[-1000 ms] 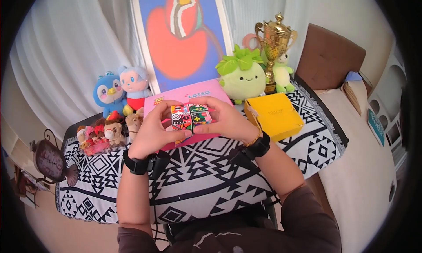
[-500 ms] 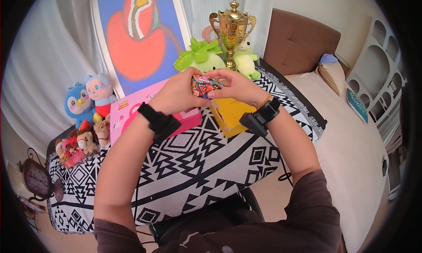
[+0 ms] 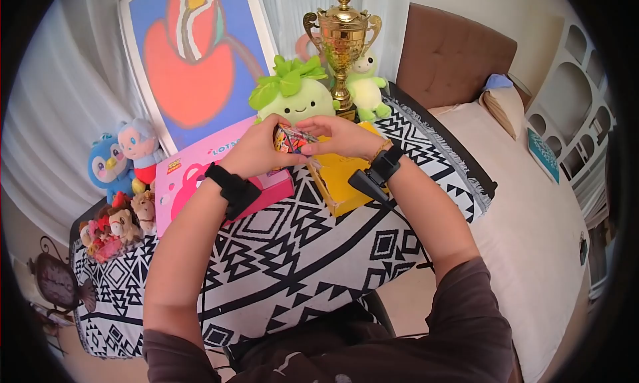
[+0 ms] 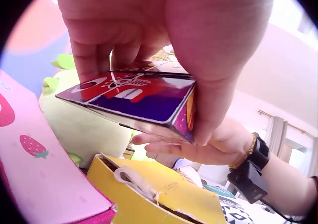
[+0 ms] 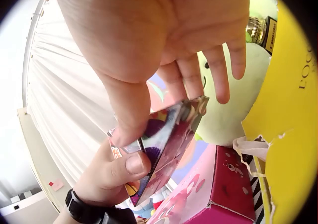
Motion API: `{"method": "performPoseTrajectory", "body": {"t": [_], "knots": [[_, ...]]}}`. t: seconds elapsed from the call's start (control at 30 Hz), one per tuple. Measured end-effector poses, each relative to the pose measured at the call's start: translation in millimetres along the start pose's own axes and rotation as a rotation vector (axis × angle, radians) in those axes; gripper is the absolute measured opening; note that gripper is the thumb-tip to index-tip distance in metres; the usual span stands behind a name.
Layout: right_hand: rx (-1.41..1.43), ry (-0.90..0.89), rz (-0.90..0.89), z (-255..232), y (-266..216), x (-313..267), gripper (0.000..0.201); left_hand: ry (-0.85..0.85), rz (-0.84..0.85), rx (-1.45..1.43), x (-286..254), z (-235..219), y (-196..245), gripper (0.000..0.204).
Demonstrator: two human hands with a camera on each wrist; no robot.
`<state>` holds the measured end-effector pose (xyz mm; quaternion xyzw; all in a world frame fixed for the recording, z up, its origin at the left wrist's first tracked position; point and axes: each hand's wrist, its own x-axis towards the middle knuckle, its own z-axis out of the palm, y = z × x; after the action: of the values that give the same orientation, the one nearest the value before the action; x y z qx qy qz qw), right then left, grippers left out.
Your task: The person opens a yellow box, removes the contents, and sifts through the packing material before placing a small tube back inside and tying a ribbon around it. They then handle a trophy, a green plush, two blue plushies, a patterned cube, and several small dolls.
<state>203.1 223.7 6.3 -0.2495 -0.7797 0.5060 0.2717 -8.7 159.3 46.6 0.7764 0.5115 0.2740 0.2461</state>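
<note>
A glossy, many-coloured printed folding cube (image 3: 290, 141) is held between both hands, above the boxes. My left hand (image 3: 254, 147) grips it from the left, thumb on the near side and fingers over the far side. In the left wrist view a red and purple face of the cube (image 4: 144, 96) shows under that hand's fingers. My right hand (image 3: 351, 138) is at the cube's right side. The right wrist view has its thumb against the cube (image 5: 166, 139), two fingers at the far edge, and the other fingers stretched out past it.
Below the hands lie a pink box (image 3: 174, 183) and a torn yellow box (image 3: 346, 190) on a black-and-white patterned cloth (image 3: 279, 250). Behind stand a green plush (image 3: 299, 107), a gold trophy (image 3: 341, 43) and a cherry picture (image 3: 193, 83). Small plush toys (image 3: 120, 223) sit at left.
The head view has swung right, so the table things sit further left. Both hands still hold the cube, which has turned from flat-facing to tilted. The right fingers are straighter than before.
</note>
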Motion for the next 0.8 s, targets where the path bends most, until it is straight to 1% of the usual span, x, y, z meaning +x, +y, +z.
{"method": "performPoseTrajectory", "body": {"t": [0.03, 0.1, 0.13, 0.2, 0.23, 0.27, 0.33, 0.37, 0.43, 0.5, 0.53, 0.57, 0.6, 0.67, 0.7, 0.73, 0.77, 0.8], "knots": [[0.001, -0.003, -0.002, 0.8, 1.1, -1.1, 0.07, -0.008, -0.012, 0.006, -2.1, -2.7, -2.6, 0.065], [-0.521, 0.029, 0.116, 1.4, 3.1, -9.6, 0.09, 0.008, 0.002, 0.036, -5.2, -6.1, -9.6, 0.063], [-0.523, 0.031, 0.118, 7.8, 3.4, -15.2, 0.09, 0.022, 0.014, 0.065, -6.1, -7.0, -13.5, 0.062], [-0.999, -0.019, 0.353, 23.8, 3.3, -27.3, 0.11, 0.017, 0.013, 0.017, -4.8, -7.5, -17.2, 0.062], [-0.983, -0.077, 0.458, 27.7, 6.1, -27.5, 0.11, 0.013, 0.006, 0.043, -3.5, -7.9, -16.0, 0.063], [-0.985, -0.075, 0.461, 26.5, 5.6, -28.1, 0.11, 0.01, -0.001, 0.069, -2.1, -8.1, -15.2, 0.064], [-1.003, -0.076, 0.594, 25.1, 4.6, -30.0, 0.099, -0.005, -0.016, 0.074, 2.8, -3.9, -12.8, 0.063], [-1.003, -0.076, 0.595, 21.9, 2.5, -32.3, 0.099, -0.018, -0.032, 0.079, 5.7, -1.0, -11.5, 0.062], [-0.942, 0.011, 0.711, 7.2, -2.0, -40.6, 0.093, -0.029, -0.002, 0.087, 13.6, 7.3, -12.3, 0.063], [-0.939, 0.026, 0.739, -10.3, 4.1, -45.9, 0.094, -0.04, 0.029, 0.093, 22.2, 16.5, -13.4, 0.065], [-0.936, 0.037, 0.765, -18.2, 6.5, -48.2, 0.094, -0.013, 0.07, 0.06, 26.3, 21.4, -13.2, 0.065], [-0.954, 0.031, 0.76, -25.2, 7.8, -50.6, 0.091, 0.013, 0.113, 0.025, 30.9, 27.1, -12.4, 0.065], [-0.955, 0.036, 0.768, -28.8, 8.8, -54.5, 0.091, 0.009, 0.12, 0.02, 35.4, 33.1, -11.2, 0.065], [-0.953, 0.08, 0.532, -31.5, 4.5, -58.6, 0.079, 0.011, 0.041, -0.043, 42.3, 45.0, -8.5, 0.065], [-0.954, 0.081, 0.534, -29.2, 5.0, -58.3, 0.079, 0.014, 0.037, 0.026, 44.1, 54.1, -9.4, 0.067], [-0.957, 0.122, 0.418, -24.1, 5.9, -56.9, 0.073, 0.014, 0.036, 0.025, 45.0, 62.6, -11.6, 0.067], [-0.956, 0.162, 0.302, -20.0, 6.6, -54.4, 0.067, 0.009, 0.043, 0.157, 45.9, 71.6, -15.0, 0.067], [-0.953, 0.161, 0.305, -17.7, 12.9, -49.9, 0.067, 0.003, 0.05, 0.29, 46.1, 80.9, -21.0, 0.067]]}}
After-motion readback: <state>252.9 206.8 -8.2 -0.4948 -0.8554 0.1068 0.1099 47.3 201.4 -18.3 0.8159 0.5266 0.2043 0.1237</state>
